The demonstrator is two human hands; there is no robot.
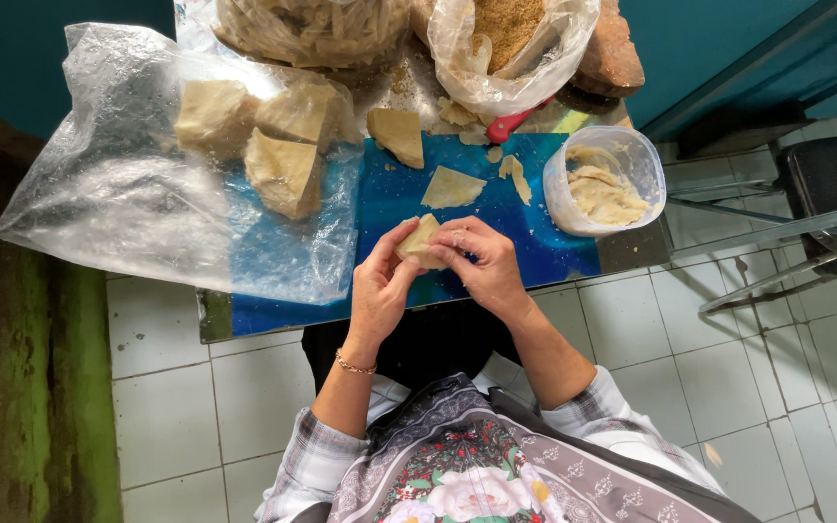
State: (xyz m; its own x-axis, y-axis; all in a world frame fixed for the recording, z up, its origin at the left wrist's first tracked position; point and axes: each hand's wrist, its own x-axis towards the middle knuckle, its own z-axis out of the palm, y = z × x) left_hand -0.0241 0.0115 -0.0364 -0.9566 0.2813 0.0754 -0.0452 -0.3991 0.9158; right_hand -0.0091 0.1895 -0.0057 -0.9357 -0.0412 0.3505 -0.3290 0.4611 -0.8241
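White floor tiles lie beneath a blue table (pixel 554 261); at its near edge, left hand (pixel 377 291) and right hand (pixel 484 266) pinch a pale dough piece (pixel 417 242) together, the clear tub (pixel 598 179) within reach at the right edge

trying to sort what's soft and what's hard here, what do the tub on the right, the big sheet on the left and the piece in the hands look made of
Tub: thin translucent plastic, milky; its pale contents show through the wall.
Big sheet: clear plastic film, glossy and crinkled.
Piece, pinched between left hand and right hand: pale beige, matte, probably a soft dough or paste; cannot be sure.
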